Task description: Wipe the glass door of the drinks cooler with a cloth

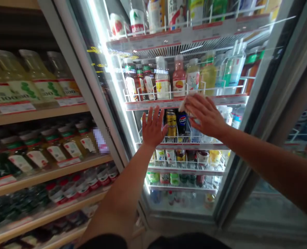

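My left hand (152, 128) lies flat with fingers spread against the glass door (220, 166) of a lit drinks fridge. My right hand (203, 114) is pressed on the same glass a little higher and to the right, fingers together over a pale cloth (183, 103) whose corner sticks out at its upper left. Behind the glass, between the hands, stand a gold can (171, 123) and a dark blue cola can (182, 121). Bottles (179, 77) line the shelf above.
Wooden shelves (36, 116) packed with drink bottles run along the left. The fridge's grey frame (73, 62) separates them from the glass. More wire shelves with cans and cups (184, 157) sit lower in the fridge. Another glass cabinet (300, 138) stands at right.
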The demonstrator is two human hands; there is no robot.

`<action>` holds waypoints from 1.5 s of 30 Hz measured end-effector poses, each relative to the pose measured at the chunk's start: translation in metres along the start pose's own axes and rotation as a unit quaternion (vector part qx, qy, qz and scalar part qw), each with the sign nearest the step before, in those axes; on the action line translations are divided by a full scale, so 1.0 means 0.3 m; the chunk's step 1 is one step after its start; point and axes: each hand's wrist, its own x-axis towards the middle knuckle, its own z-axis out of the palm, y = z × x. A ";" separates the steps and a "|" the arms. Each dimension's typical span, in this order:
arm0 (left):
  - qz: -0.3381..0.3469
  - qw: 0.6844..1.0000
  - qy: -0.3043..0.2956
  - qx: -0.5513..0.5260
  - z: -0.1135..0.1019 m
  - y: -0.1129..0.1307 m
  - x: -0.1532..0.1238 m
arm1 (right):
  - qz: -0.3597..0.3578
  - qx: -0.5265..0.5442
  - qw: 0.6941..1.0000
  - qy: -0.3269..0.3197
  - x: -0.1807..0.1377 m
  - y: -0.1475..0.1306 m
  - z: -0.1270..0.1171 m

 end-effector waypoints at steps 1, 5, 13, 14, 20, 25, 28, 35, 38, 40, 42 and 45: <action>0.003 1.000 0.005 0.004 -0.001 0.000 0.001 | -0.017 0.005 1.000 -0.026 -0.008 -0.005 0.003; 0.027 0.998 0.032 0.049 -0.003 0.001 0.005 | 0.022 -0.006 1.000 0.012 0.015 0.048 -0.023; 0.014 1.000 0.019 0.004 -0.001 -0.005 0.001 | -0.002 -0.011 1.000 -0.012 -0.034 0.017 -0.012; 0.011 1.000 0.014 -0.001 -0.001 -0.006 0.001 | -0.014 -0.012 0.999 -0.029 -0.033 0.012 -0.010; 0.027 0.998 0.044 0.025 -0.006 0.000 0.006 | 0.070 -0.020 0.997 0.031 0.026 -0.009 0.010; 0.027 0.998 0.045 0.016 -0.010 0.002 0.007 | -0.044 -0.012 0.999 -0.029 0.007 -0.082 0.055; 0.029 0.998 0.048 0.018 -0.012 -0.001 0.007 | -0.039 -0.035 0.998 -0.021 0.024 -0.084 0.062; 0.041 0.997 0.057 0.026 -0.016 -0.003 0.006 | 0.065 -0.056 0.994 0.063 0.049 -0.101 0.105; 0.061 0.997 0.056 0.011 -0.047 -0.037 0.016 | 0.051 -0.075 0.994 0.054 0.034 -0.113 0.118; 0.068 0.995 0.067 0.009 -0.082 -0.091 0.033 | 0.046 -0.087 0.994 0.053 0.028 -0.115 0.121; 0.046 0.996 0.080 0.008 -0.120 -0.168 0.054 | 0.041 -0.102 0.992 0.057 0.027 -0.113 0.122; -0.017 0.997 0.075 -0.012 -0.163 -0.291 0.077 | 0.038 -0.127 0.989 0.062 0.025 -0.111 0.125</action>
